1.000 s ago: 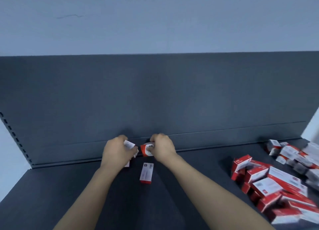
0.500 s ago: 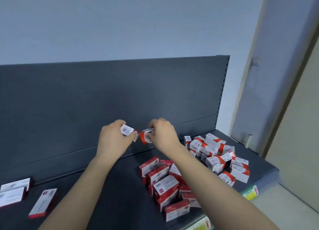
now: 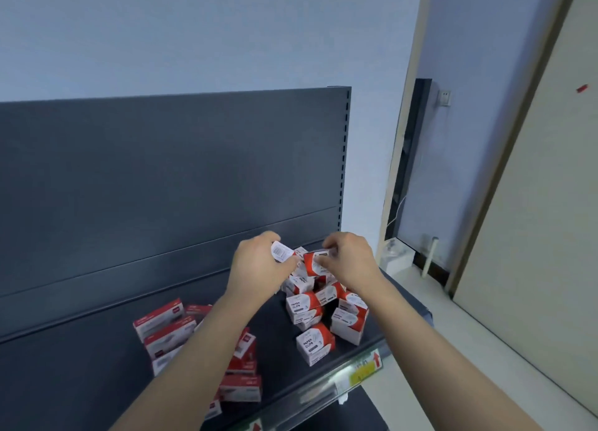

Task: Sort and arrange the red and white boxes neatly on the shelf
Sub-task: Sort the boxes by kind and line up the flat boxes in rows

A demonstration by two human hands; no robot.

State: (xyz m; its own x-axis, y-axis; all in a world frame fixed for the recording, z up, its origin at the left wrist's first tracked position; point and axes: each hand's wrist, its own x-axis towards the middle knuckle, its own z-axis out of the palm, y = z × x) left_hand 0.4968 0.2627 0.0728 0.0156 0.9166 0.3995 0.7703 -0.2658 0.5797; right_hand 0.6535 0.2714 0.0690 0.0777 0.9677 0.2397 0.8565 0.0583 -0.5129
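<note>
My left hand grips a small white box with a barcode face, held above the dark shelf. My right hand pinches a small red and white box just beside it. Both hands hover over a loose heap of small paper-clip boxes at the right end of the shelf. A second heap of longer, flatter red and white boxes lies lower left, partly hidden under my left forearm.
The shelf's dark back panel rises behind the heaps. A price rail with a yellow label runs along the front edge. A door frame and a wall socket stand to the right, beyond the shelf end.
My view has swung right along the shelf, from the left area with flat boxes to the right-end heaps. Both hands kept their boxes and moved right over the paper-clip heap.
</note>
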